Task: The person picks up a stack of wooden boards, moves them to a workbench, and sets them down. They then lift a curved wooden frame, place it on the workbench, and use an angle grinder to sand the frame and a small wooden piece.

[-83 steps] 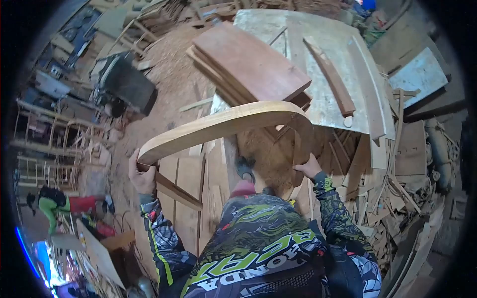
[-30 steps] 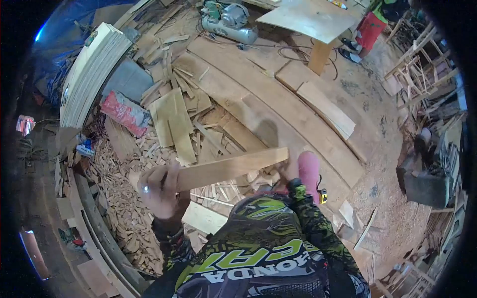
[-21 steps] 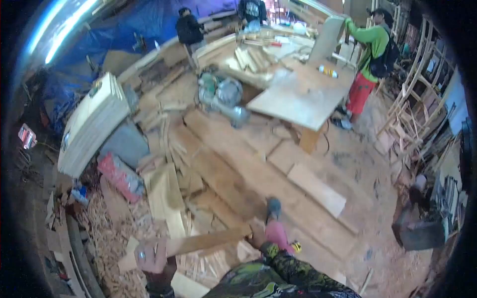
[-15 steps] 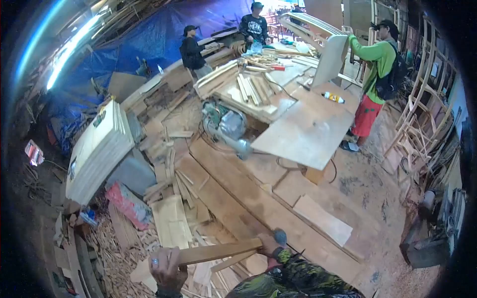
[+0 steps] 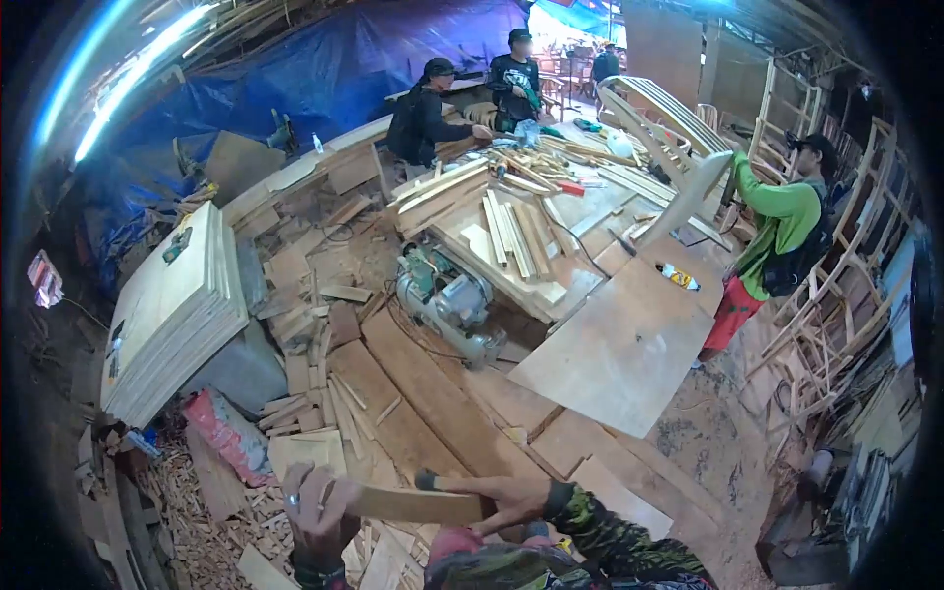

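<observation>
Gripping one wooden piece (image 5: 413, 504) at both ends, the left hand (image 5: 317, 511) is wrapping its fingers (image 5: 313, 487) round one end while the right hand (image 5: 511, 497) is laying its fingers along the other, well nearer than the single air compressor (image 5: 447, 300). The piece is looking stiff, smooth and fairly light, so end grips are probably suiting it. Beyond the compressor, three people (image 5: 782, 226) are standing around one surface (image 5: 619, 354).

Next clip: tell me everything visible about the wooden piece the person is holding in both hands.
The pale tan wooden strip is a flat piece of bare light wood, held roughly level, low in view. The left hand, wearing a ring, wraps its left end in a closed grip; the right hand clasps the right end. Both ends are hidden.
</observation>
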